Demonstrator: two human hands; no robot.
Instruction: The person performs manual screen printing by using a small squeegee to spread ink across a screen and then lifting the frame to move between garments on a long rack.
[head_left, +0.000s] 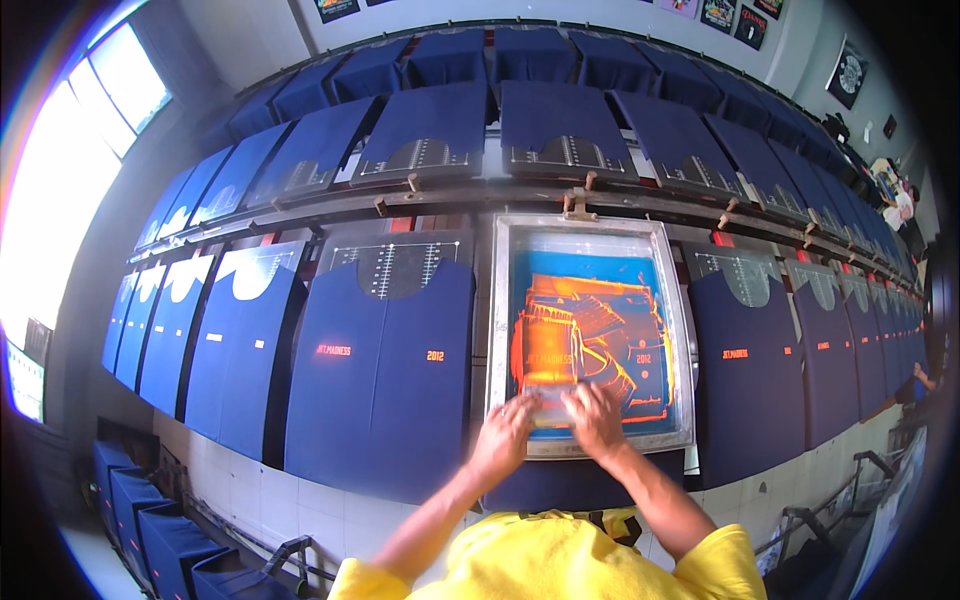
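Observation:
My left hand [507, 432] and my right hand [597, 418] are closed on the two ends of a squeegee [549, 406], which is partly blurred and covered by my fingers. It stands at the near end of a screen-printing frame [679, 340] with a pale metal rim. Bright orange ink [548, 335] is smeared in streaks over the blue mesh, thickest left of the middle. A hinge clamp [577, 203] sits at the frame's far edge. Beneath the near rim, dark navy fabric [575, 492] shows.
Navy shirt panels with small orange prints lie on boards to the left [380, 390] and right [750, 370]. A long rail [450, 193] with pegs runs behind them, with further rows of navy panels [425, 120] beyond. More navy-covered boards [150, 510] stand at lower left.

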